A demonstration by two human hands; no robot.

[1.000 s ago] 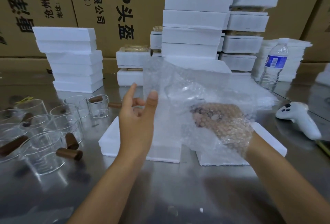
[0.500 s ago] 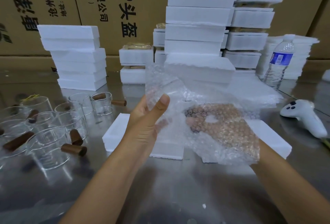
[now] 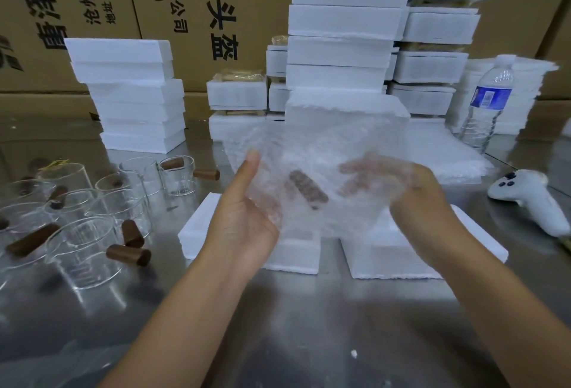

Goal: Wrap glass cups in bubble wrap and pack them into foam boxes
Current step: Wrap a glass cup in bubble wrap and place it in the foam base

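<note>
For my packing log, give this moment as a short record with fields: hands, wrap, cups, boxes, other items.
left hand: grips wrap, thumb on its front
right hand: grips wrap's right side, fingers behind it
handle: brown, shows through wrap; its cup hard to make out
cups: unwrapped cluster, left on table
boxes: two low ones under the hands; stacks behind
other: bottle, controller, right

- Shiny metal worktop (image 3: 309, 332), a few white crumbs near the front.
- Left: cluster of glass cups (image 3: 80, 233) with brown handles.
- Centre: two low foam slabs (image 3: 401, 259) side by side.
- Back: foam boxes (image 3: 133, 94) in stacks.
- Right: upright water bottle (image 3: 488, 100), white controller (image 3: 531, 202), pile of bubble wrap (image 3: 448, 156).
</note>
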